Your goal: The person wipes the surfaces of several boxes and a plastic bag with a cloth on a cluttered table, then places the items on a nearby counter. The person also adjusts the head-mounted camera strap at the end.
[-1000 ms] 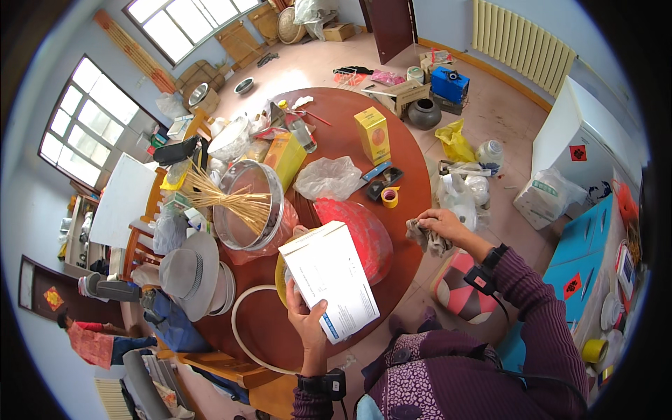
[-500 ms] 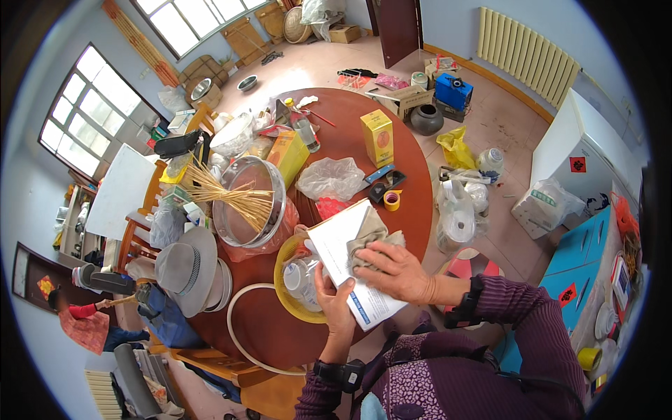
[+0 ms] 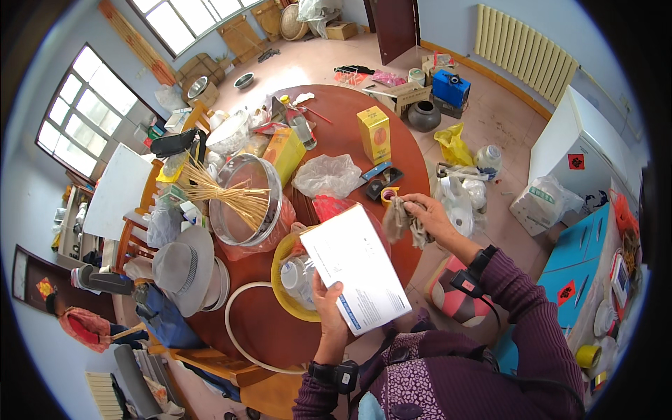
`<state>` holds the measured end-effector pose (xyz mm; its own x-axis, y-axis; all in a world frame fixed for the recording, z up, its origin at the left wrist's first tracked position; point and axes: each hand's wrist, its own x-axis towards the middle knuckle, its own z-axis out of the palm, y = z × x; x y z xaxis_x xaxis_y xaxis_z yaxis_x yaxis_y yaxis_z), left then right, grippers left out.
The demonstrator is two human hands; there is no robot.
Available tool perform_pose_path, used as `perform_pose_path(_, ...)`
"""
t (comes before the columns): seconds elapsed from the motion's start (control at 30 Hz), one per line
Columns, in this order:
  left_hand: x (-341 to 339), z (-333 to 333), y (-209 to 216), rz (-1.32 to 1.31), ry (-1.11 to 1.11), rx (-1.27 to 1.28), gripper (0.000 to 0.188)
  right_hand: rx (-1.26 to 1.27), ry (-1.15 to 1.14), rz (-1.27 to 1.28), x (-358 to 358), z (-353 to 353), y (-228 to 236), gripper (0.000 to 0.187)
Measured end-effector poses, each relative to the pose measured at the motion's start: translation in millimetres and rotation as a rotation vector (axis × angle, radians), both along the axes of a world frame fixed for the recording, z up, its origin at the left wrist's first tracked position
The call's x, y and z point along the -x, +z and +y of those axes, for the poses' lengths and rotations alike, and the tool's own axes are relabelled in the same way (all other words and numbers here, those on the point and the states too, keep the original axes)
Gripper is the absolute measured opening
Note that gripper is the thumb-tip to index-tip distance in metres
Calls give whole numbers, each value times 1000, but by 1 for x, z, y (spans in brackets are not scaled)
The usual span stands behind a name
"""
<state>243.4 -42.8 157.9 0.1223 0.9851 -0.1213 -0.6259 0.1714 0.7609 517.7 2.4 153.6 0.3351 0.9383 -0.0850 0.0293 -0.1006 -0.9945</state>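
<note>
My left hand (image 3: 327, 306) grips a flat white box (image 3: 355, 255) by its lower left edge, thumb on top. The box has printing and a blue strip along one side, and is tilted above the near edge of the round red-brown table (image 3: 262, 329). To its right, my right hand (image 3: 435, 220) pinches a crumpled grey cloth (image 3: 400, 222), which hangs from the fingers apart from the box. Beside my left hand is a yellow basket (image 3: 299, 313) with clear plastic containers (image 3: 292, 276) in it, partly hidden by the box.
On the table are a round sieve (image 3: 274, 203) with straw stalks (image 3: 238, 199), a yellow carton (image 3: 374, 136), a clear plastic bag (image 3: 327, 175), tape (image 3: 387, 197) and a pale hoop (image 3: 229, 322). A grey hat (image 3: 175, 266) lies left. Far left, a person (image 3: 84, 327) holds a stick.
My right hand has lifted the cloth off the white box and moved right and up. The box's face is now uncovered, still in my left hand. The person at far left has bent lower.
</note>
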Motion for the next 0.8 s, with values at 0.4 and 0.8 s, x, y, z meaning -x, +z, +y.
perform_pose_path(0.4,17,2,7,-197,-61,154,70,336,-27,247,-23,6,-51,52)
perform_pose_path(0.8,-26,20,-4,-10,-7,-3,72,146,597,511,1,-45,9,85)
